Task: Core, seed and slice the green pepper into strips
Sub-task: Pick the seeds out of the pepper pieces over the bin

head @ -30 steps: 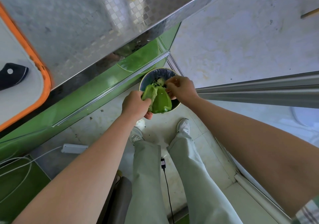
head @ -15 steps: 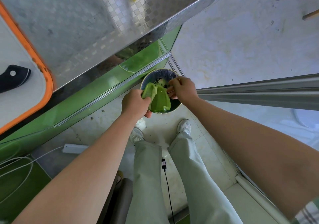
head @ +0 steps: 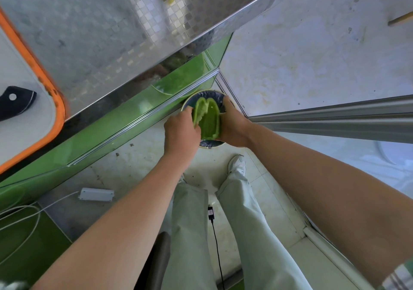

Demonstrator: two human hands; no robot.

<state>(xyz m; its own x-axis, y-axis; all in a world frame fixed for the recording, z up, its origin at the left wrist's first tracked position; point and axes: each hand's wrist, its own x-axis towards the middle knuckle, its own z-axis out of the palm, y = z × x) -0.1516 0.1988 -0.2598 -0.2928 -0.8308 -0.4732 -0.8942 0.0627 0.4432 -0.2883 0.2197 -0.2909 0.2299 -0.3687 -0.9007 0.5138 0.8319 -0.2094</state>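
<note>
1. A steel counter top (head: 107,28), embossed in small squares, fills 10 to 12 o'clock.
2. Below its edge, a glossy green cabinet front (head: 111,122) runs from 8 o'clock toward the centre and catches bright reflections.
3. Pale, speckled floor tiles (head: 138,162) lie at 6 to 7 o'clock.
4. A white power strip (head: 96,194) with white cables (head: 24,218) lies at 8 o'clock.
5. A mottled pale surface (head: 312,55) spreads across 1 to 2 o'clock.
6. An aluminium rail (head: 335,119) crosses at 3 o'clock.

The floor (head: 134,155) carries a bin (head: 187,103), a white power strip (head: 96,194) and a black cable (head: 215,240).
</note>
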